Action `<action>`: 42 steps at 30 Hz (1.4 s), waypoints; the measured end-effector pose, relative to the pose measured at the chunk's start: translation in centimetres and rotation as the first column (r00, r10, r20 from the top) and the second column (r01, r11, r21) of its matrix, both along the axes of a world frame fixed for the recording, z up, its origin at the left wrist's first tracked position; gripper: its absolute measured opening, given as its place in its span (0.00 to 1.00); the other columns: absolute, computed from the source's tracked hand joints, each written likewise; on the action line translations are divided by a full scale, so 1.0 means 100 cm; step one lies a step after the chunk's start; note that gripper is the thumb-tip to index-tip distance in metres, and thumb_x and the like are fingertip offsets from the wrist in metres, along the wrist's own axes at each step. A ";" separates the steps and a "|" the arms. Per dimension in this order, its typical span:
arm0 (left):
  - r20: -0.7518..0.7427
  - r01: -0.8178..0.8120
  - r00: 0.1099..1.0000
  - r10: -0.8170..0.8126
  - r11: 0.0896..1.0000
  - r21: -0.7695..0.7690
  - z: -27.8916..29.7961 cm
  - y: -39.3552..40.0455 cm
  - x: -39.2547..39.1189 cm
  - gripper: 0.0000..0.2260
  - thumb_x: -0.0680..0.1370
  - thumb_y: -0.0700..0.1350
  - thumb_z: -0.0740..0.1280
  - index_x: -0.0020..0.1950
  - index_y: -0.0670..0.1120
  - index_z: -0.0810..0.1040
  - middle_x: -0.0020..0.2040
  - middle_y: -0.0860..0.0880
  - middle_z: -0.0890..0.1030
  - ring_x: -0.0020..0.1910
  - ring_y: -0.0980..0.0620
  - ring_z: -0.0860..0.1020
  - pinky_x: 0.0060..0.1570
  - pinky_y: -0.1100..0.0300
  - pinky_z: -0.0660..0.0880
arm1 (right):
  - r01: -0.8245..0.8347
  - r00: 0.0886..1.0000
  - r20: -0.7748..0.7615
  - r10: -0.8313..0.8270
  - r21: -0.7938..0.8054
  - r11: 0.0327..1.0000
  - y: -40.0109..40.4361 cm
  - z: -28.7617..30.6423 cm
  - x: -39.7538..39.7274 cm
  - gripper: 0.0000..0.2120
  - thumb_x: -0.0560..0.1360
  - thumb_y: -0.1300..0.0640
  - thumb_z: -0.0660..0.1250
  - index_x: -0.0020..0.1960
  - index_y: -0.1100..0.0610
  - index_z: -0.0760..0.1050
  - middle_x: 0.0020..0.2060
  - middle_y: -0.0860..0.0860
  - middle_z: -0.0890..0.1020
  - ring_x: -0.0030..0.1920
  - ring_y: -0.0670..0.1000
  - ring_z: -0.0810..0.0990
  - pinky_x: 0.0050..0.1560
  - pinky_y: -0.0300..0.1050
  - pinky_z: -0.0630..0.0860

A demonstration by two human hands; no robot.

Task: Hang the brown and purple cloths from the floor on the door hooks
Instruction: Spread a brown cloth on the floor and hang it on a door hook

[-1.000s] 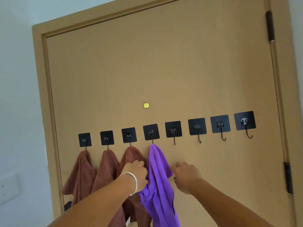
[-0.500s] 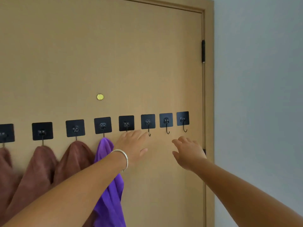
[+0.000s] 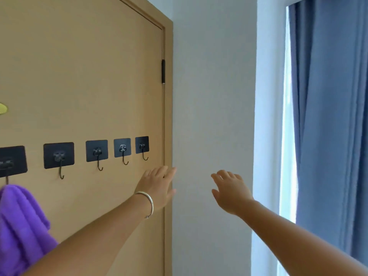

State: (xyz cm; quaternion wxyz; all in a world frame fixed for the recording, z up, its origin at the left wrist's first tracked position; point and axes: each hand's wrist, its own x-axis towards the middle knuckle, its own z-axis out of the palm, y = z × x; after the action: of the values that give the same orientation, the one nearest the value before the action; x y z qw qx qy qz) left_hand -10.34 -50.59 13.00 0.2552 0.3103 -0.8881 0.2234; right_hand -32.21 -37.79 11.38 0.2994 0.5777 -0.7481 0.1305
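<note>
A purple cloth (image 3: 20,222) hangs from a black hook (image 3: 9,163) at the far left of the tan door (image 3: 89,86). To its right a row of black adhesive hooks (image 3: 97,151) stands bare. My left hand (image 3: 157,186), with a silver bracelet on the wrist, is stretched out flat with fingers apart near the door's right edge, holding nothing. My right hand (image 3: 231,190) is spread out in front of the white wall, also holding nothing. The brown cloths are out of view to the left.
A white wall (image 3: 211,96) lies right of the door frame. Blue curtains (image 3: 328,116) hang at the far right beside a bright window strip (image 3: 286,156). A black hinge (image 3: 163,71) sits on the door's right edge.
My view has swung to the right, so the brown cloths have left the frame. Both hands have let go of the purple cloth and moved right, past the bare hooks.
</note>
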 end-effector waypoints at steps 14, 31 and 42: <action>0.026 0.479 0.877 -0.480 0.878 0.014 -0.017 0.146 -0.160 0.30 0.81 0.59 0.54 0.79 0.50 0.49 0.76 0.47 0.60 0.74 0.48 0.58 0.71 0.52 0.56 | 0.556 0.830 0.040 -0.556 0.014 0.831 0.267 -0.013 -0.053 0.19 0.78 0.46 0.59 0.66 0.53 0.69 0.61 0.49 0.74 0.61 0.53 0.73 0.63 0.48 0.66; 0.134 0.897 0.419 -0.898 0.433 0.095 -0.048 0.511 -0.290 0.31 0.80 0.61 0.55 0.79 0.53 0.48 0.78 0.45 0.57 0.76 0.45 0.56 0.73 0.46 0.54 | 0.935 0.332 0.209 -0.920 0.056 0.350 0.638 -0.063 -0.021 0.22 0.77 0.46 0.61 0.69 0.51 0.69 0.66 0.51 0.73 0.66 0.54 0.71 0.63 0.52 0.67; 0.175 0.989 0.080 -0.981 0.099 0.106 -0.074 0.758 -0.290 0.31 0.80 0.60 0.55 0.79 0.52 0.48 0.78 0.46 0.57 0.76 0.45 0.56 0.74 0.47 0.54 | 0.995 -0.024 0.284 -0.958 0.099 0.004 0.859 -0.094 0.054 0.21 0.79 0.47 0.59 0.70 0.51 0.67 0.65 0.51 0.73 0.65 0.53 0.71 0.66 0.52 0.65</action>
State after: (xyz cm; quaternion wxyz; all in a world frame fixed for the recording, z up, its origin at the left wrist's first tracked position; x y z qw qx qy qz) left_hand -39.33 25.18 5.60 0.2541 -0.3955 -0.8816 0.0421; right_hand -26.77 48.08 2.00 0.2364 -0.1618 -0.9580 0.0097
